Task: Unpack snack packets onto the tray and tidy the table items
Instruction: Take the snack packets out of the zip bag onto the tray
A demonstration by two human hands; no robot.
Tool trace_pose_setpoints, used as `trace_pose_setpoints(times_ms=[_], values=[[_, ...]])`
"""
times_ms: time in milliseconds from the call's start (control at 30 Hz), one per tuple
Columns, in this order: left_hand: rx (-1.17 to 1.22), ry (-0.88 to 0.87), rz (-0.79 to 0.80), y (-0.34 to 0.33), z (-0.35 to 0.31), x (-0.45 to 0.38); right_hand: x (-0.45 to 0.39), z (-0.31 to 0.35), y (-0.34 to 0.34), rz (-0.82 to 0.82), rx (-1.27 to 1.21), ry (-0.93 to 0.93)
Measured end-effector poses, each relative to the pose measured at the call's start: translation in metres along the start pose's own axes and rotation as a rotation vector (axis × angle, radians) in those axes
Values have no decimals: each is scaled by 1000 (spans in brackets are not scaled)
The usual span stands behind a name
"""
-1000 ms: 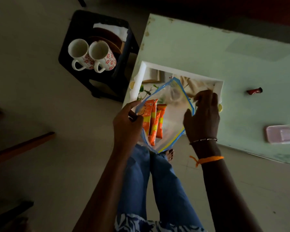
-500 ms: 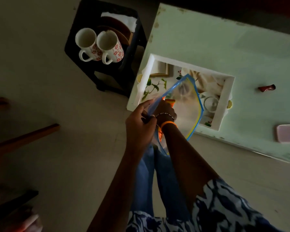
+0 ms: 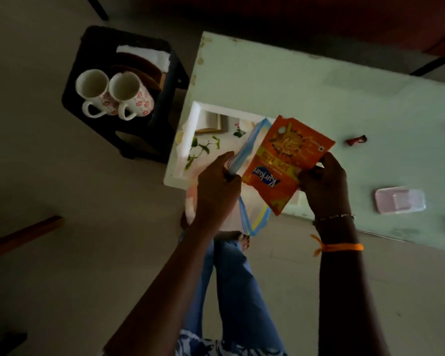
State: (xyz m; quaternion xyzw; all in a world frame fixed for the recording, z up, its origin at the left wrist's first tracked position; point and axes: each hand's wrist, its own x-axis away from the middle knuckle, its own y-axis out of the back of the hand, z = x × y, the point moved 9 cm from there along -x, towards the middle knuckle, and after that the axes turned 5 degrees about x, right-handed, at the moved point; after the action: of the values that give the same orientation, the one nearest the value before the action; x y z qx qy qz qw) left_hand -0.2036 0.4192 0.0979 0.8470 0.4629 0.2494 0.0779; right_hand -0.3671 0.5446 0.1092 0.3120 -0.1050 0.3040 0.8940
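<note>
1. Overhead, the right hand (image 3: 324,186) gripped an orange snack packet (image 3: 285,160) above the tray (image 3: 190,140) on the tabletop (image 3: 319,98).
2. Meanwhile, the left hand (image 3: 216,191) pinched the clear plastic bag (image 3: 249,150).

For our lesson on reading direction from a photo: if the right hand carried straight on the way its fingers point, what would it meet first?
The right hand points up and left, across the orange snack packet it grips. Beyond that lies the zip bag, then the white tray underneath. Depth is unclear from one view.
</note>
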Motion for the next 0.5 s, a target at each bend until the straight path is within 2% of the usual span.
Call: trace_pose_setpoints(times_ms=[167, 333, 500], values=[[-135, -28, -30, -18, 1, -4, 5, -28, 74, -277, -250, 6], [-162, 0, -44, -18, 7, 1, 8, -69, 95, -525, -472, -57], [-139, -3, -1, -24, 11, 4, -15, -124, 45, -516, -524, -276]])
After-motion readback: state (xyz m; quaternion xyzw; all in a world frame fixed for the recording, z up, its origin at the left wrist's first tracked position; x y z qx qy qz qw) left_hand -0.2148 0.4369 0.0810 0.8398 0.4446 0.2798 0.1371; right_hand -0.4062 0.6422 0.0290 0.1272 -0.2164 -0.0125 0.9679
